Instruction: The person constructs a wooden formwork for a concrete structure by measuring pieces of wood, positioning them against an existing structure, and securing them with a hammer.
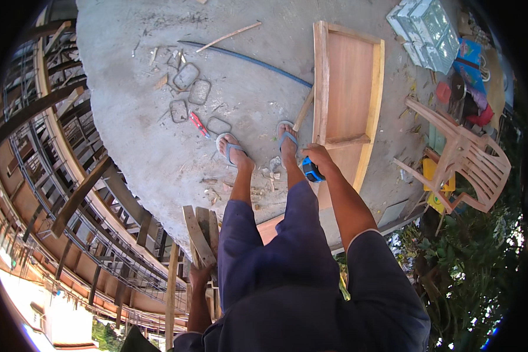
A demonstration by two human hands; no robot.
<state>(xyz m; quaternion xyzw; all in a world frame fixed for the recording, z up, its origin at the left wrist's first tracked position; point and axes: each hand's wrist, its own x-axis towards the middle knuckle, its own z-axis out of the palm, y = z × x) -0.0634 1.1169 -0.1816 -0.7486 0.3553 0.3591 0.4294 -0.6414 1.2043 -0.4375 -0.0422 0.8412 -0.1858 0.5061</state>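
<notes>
My right hand [318, 156] is closed around a blue and black tape measure [312, 170], beside the edge of a long wooden panel [349, 82] with raised batten edges and a crosspiece. Whether any tape is drawn out cannot be made out. Low at the left, my left hand [200, 274] grips the lower end of several short wooden boards [198, 234], which stand up beside my leg. Its fingers are partly hidden by the wood and shadow.
Around my sandalled feet lie a red-handled tool [199, 125], rounded wire loops [186, 76] and wood scraps. A dark blue strip [255, 60] reaches toward the panel. A plastic chair [466, 155] and a pale stack [425, 32] are at right. Left, the slab edge meets formwork beams [82, 193].
</notes>
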